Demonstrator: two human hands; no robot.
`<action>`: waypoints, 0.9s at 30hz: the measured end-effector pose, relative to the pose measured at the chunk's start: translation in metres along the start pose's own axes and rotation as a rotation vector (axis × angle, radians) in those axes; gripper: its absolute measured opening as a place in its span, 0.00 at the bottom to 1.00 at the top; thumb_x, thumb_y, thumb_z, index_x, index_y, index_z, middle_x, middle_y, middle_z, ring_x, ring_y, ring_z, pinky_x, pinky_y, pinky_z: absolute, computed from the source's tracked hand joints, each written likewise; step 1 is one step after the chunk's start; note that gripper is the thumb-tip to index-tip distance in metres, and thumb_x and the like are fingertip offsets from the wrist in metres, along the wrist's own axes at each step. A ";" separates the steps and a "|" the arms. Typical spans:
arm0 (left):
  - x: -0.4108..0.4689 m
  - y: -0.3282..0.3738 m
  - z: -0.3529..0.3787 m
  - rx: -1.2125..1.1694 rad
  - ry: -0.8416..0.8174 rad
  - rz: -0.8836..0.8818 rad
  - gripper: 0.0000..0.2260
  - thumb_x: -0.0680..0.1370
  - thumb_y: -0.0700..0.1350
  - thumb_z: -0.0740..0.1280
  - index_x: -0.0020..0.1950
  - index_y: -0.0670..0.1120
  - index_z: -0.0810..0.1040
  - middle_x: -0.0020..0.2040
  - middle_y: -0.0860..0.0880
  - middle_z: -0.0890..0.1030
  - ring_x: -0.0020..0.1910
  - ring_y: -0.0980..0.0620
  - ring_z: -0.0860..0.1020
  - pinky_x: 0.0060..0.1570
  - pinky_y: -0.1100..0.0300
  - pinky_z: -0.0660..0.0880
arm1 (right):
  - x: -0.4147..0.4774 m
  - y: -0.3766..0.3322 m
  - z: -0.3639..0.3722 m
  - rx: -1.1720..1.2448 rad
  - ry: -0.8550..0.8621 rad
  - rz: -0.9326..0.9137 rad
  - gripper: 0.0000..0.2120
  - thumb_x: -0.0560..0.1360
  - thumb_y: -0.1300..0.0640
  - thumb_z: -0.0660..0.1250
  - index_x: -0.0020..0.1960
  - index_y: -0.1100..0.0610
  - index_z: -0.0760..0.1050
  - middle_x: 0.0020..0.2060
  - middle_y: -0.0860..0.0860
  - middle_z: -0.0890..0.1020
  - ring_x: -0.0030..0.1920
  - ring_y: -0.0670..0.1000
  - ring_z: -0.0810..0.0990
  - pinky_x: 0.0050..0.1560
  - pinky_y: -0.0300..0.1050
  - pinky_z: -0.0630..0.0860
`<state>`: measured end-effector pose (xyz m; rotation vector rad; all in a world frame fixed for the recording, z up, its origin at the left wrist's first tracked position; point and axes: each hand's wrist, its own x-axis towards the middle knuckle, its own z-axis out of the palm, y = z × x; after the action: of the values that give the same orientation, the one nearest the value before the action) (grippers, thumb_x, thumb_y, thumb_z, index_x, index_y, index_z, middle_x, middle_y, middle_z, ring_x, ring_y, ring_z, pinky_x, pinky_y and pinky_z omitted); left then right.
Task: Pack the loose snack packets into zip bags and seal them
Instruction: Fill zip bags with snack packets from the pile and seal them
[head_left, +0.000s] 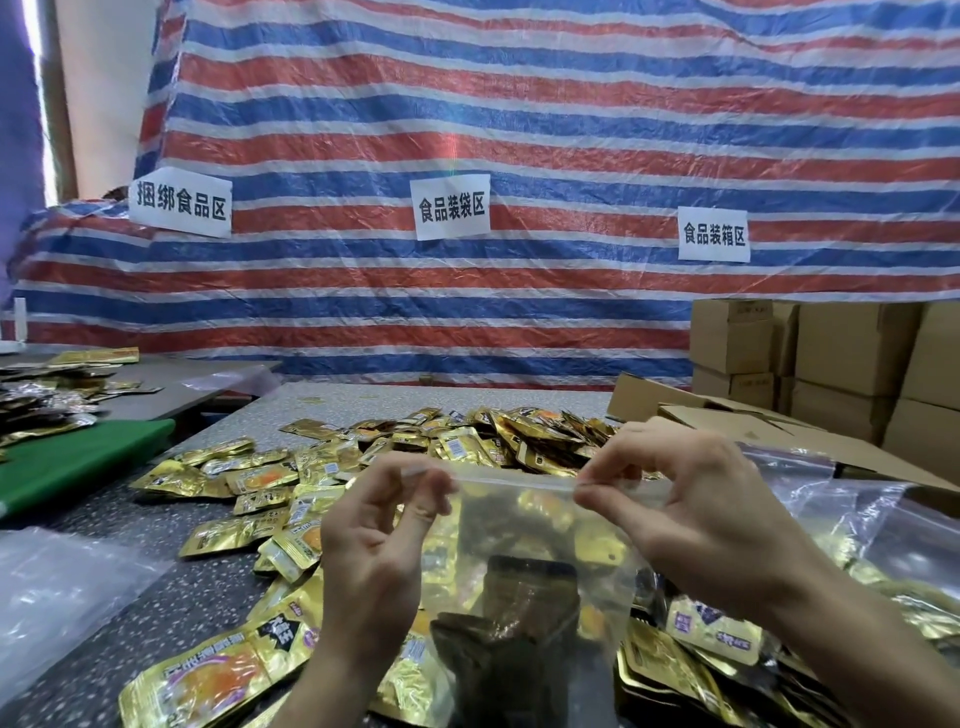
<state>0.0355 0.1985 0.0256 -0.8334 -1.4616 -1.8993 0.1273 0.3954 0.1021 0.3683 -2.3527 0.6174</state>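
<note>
A clear zip bag (519, 525) hangs upright in front of me, with dark and gold snack packets (524, 618) inside its lower half. My left hand (374, 545) pinches the bag's top strip at its left end. My right hand (691, 499) pinches the same strip further right. Loose gold snack packets (322, 483) lie scattered over the speckled grey table (171, 597) behind and beneath the bag.
Empty clear bags lie at the left (57, 587) and at the right (872, 514). An open cardboard box (727, 421) sits behind my right hand, with stacked cartons (841, 353) further back. A green board (78, 457) and another table with packets (47, 395) stand to the left.
</note>
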 end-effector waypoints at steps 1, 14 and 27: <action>0.000 0.000 0.001 -0.002 0.000 0.002 0.05 0.75 0.46 0.67 0.41 0.48 0.81 0.38 0.46 0.81 0.37 0.52 0.77 0.41 0.65 0.76 | 0.000 0.001 0.000 0.010 0.010 0.006 0.01 0.71 0.52 0.75 0.41 0.48 0.84 0.36 0.38 0.82 0.44 0.41 0.80 0.44 0.48 0.78; 0.001 -0.006 -0.004 0.017 0.024 0.009 0.05 0.76 0.48 0.68 0.42 0.51 0.81 0.40 0.47 0.82 0.37 0.52 0.78 0.42 0.59 0.77 | -0.015 0.019 -0.008 0.168 0.064 0.062 0.02 0.69 0.52 0.76 0.41 0.46 0.84 0.38 0.39 0.85 0.42 0.44 0.82 0.43 0.38 0.76; 0.002 -0.011 -0.007 0.039 0.038 0.004 0.05 0.76 0.49 0.68 0.43 0.49 0.81 0.38 0.44 0.80 0.35 0.48 0.77 0.38 0.57 0.76 | -0.021 0.021 -0.011 0.345 0.195 0.167 0.15 0.58 0.43 0.80 0.32 0.54 0.82 0.28 0.51 0.83 0.24 0.46 0.77 0.24 0.35 0.72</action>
<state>0.0251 0.1941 0.0194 -0.7771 -1.4681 -1.8675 0.1402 0.4211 0.0889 0.2495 -2.1023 1.0944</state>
